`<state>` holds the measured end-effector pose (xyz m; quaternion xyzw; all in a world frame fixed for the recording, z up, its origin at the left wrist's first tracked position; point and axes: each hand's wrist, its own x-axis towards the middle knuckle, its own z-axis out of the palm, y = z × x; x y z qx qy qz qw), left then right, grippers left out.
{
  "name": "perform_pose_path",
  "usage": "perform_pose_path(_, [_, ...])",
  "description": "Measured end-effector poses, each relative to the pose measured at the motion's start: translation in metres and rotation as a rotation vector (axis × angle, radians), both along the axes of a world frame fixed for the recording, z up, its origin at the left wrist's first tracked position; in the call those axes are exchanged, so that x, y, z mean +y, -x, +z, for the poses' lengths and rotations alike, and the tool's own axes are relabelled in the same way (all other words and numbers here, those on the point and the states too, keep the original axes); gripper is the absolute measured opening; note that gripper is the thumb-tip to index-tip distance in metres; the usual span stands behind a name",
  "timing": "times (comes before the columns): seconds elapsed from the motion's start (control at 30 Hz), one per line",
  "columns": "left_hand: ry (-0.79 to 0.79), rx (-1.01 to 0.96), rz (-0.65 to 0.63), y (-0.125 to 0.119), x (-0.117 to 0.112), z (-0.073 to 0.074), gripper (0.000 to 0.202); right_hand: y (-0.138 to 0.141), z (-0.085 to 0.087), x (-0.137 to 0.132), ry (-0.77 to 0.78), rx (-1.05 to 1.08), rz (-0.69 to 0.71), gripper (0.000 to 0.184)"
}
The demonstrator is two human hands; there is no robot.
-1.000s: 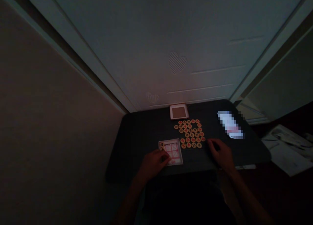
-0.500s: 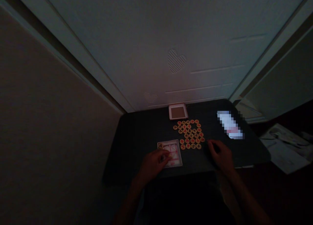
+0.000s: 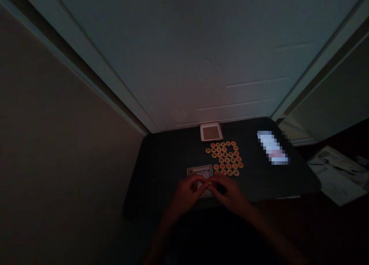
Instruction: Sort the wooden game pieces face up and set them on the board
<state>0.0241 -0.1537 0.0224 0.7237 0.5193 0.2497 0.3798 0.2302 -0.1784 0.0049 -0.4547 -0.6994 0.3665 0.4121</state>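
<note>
Over a shallow white box (image 3: 213,172), my left hand (image 3: 186,194) and my right hand (image 3: 232,196) meet at the fingertips. Both are closed in a pinch on a small round xiangqi piece (image 3: 208,183), only partly visible in the dim light. One xiangqi piece (image 3: 190,172) lies in the far left corner of the box; the fingers hide much of the box's inside. Just right of and beyond it, several round xiangqi pieces (image 3: 227,160) with red or black characters lie flat in loose rows on the dark table (image 3: 164,161).
An open box lid (image 3: 211,133) with a brown inside sits at the table's back edge, against a pale door (image 3: 144,65) with embossed hearts. A bright, pixelated object (image 3: 272,148) lies on the right. Beyond the table's right edge are flat pale items (image 3: 338,180) lower down.
My right hand has moved left from beside the rows of pieces to meet my left hand over the box. The left hand has shifted slightly right. The rows look unchanged.
</note>
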Motion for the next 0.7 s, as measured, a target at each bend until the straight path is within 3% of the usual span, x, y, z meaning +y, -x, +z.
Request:
perform_pose_path(0.23, [0.025, -0.082, 0.048, 0.005, -0.003, -0.003, 0.029, 0.004, 0.002, 0.004, 0.087, 0.043, -0.017, 0.02])
perform_pose_path(0.4, [-0.073, -0.019, 0.134, 0.023, -0.001, -0.012, 0.026, 0.0, -0.002, 0.009, 0.096, 0.05, -0.034, 0.02])
perform_pose_path(0.53, [-0.131, 0.097, 0.194, 0.04, -0.006, -0.023, 0.027, 0.0, -0.008, 0.01, 0.13, 0.061, -0.049, 0.02])
perform_pose_path(0.7, [-0.115, 0.19, 0.179, 0.047, -0.017, -0.044, 0.03, 0.01, -0.01, 0.008, 0.182, 0.08, -0.052, 0.017])
